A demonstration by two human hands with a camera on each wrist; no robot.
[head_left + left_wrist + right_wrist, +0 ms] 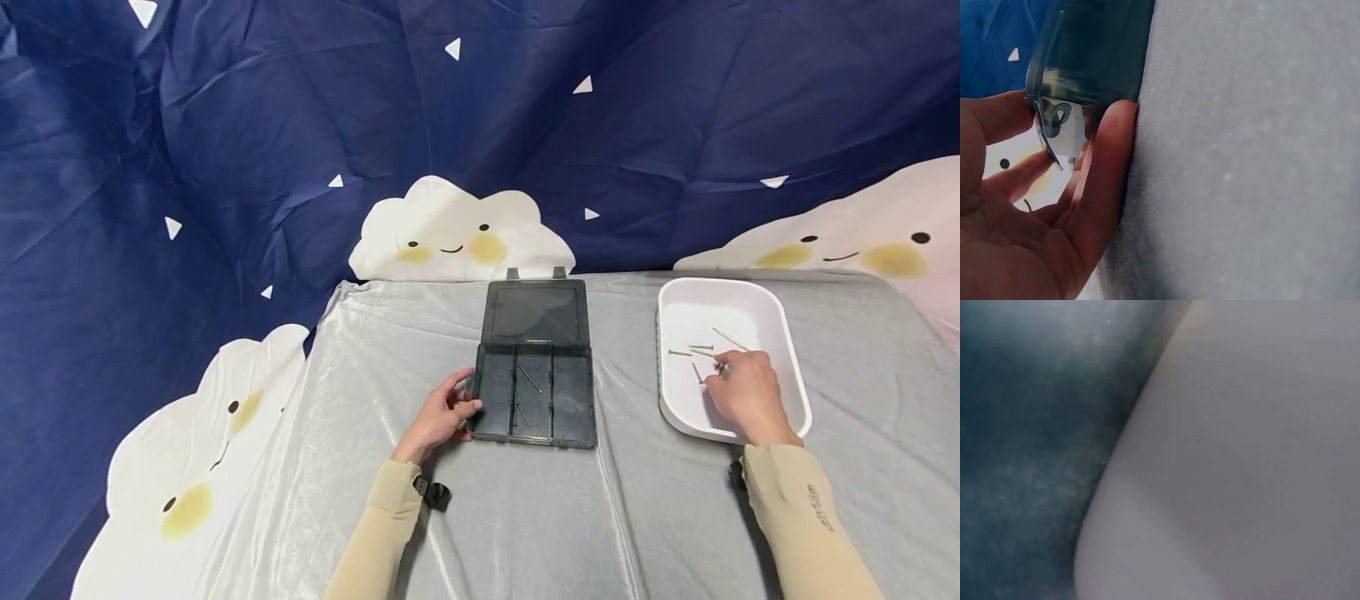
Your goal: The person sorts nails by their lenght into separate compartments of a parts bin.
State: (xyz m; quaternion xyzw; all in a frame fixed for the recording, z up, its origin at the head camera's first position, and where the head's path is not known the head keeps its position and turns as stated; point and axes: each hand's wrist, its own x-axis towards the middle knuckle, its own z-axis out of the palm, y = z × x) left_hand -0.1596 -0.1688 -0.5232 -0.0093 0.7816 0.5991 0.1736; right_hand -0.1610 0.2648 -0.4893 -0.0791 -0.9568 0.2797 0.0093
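Observation:
A dark see-through compartment box [495,392] lies with its lid [536,312] folded back. Its middle compartment holds two thin metal screws [530,379]. My left hand [441,414] grips the box's left side, thumb near the top edge; the left wrist view shows its fingers around the box's end wall [1079,81] and a clear latch. Over on the right, my right hand [742,392] reaches into a white plastic bin [797,379], fingertips pinched together on a screw [722,367] they partly hide. Several more screws [702,350] lie loose beside those fingertips.
Both things stand on a table covered with wrinkled grey cloth [525,517]. Behind it hangs a blue curtain [465,108] with clouds and white triangles. The bin's pale wall [1222,456] fills most of the right wrist view.

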